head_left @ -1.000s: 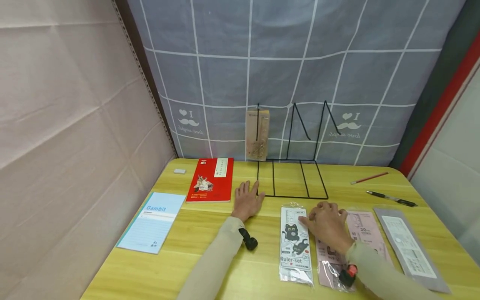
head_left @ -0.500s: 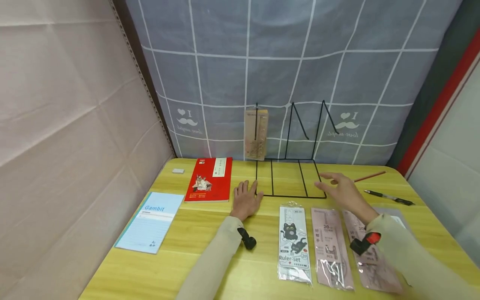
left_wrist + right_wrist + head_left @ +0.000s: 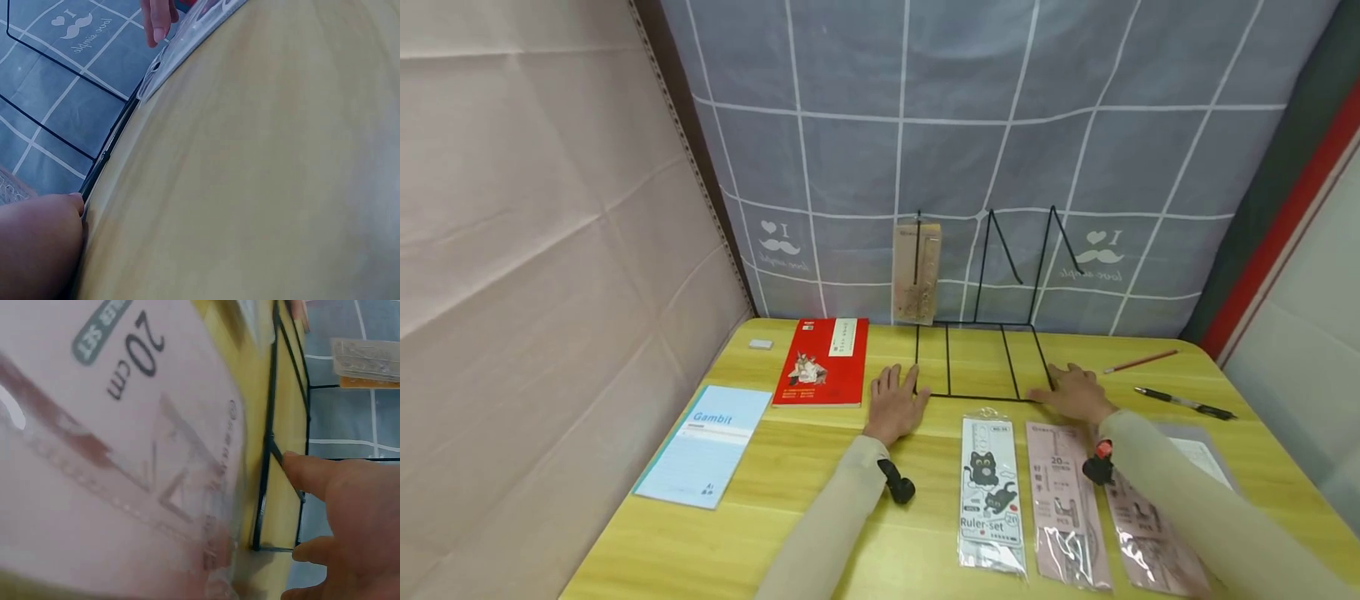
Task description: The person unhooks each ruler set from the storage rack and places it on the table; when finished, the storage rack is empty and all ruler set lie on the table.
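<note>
A black wire rack with upright hooks stands at the back of the table. My left hand rests at its front left corner, fingers extended. My right hand touches the front right corner with its fingers spread; the right wrist view shows the same hand beside the rack's thin bars. A packaged ruler set hangs from the left hook. Nearer me lie a white cat-print ruler set and two pink ruler sets, one in full view, the other partly under my right sleeve.
A red book, a pale blue notebook and a white eraser lie on the left. At right are a red pencil, a black pen and a grey package partly covered by my arm. A grey curtain hangs behind.
My right hand has left the spot above the ruler sets, moved forward and right, and come down onto the rack's front right corner. The left hand has stayed in place.
</note>
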Action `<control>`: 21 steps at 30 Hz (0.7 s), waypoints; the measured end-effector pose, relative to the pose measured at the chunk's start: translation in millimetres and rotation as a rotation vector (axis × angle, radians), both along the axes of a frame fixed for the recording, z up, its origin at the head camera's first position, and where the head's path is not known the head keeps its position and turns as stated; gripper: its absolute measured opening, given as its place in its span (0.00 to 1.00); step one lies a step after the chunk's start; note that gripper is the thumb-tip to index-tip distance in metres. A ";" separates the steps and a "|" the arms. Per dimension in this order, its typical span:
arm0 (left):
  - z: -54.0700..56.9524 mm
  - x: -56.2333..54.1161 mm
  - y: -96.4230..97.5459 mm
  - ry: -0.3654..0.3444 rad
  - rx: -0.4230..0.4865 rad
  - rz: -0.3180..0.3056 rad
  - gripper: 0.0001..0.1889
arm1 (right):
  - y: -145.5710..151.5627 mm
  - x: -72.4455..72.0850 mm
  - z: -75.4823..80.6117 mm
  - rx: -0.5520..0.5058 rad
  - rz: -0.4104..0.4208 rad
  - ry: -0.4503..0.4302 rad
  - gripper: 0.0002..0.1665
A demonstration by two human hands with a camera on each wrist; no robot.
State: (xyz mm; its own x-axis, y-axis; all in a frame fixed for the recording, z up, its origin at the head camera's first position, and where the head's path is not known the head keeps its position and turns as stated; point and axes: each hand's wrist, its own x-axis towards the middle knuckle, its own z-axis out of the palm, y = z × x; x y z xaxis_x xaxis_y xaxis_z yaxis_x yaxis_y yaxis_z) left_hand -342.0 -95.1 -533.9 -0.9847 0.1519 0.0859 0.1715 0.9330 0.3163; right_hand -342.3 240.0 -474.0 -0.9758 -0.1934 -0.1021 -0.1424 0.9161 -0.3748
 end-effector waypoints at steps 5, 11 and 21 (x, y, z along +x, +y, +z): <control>1.7 -0.6 -0.9 -0.013 0.002 0.001 0.33 | -7.1 -4.9 -7.9 -0.025 -0.032 -0.063 0.63; 9.9 -2.2 1.2 -0.043 0.007 -0.022 0.33 | -3.8 -9.1 -13.6 -0.053 -0.055 -0.087 0.70; 46.4 -16.4 -7.4 -0.110 0.178 -0.020 0.30 | -8.4 -0.6 -7.3 -0.057 -0.059 -0.123 0.66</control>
State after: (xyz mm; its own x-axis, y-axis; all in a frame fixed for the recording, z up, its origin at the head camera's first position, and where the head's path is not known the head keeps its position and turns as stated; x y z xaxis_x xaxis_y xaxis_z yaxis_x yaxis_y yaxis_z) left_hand -358.4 -102.5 -487.6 -0.9865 0.1638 0.0053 0.1450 0.8574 0.4938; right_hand -342.9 231.6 -481.3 -0.9665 -0.1447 -0.2119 -0.0384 0.8981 -0.4380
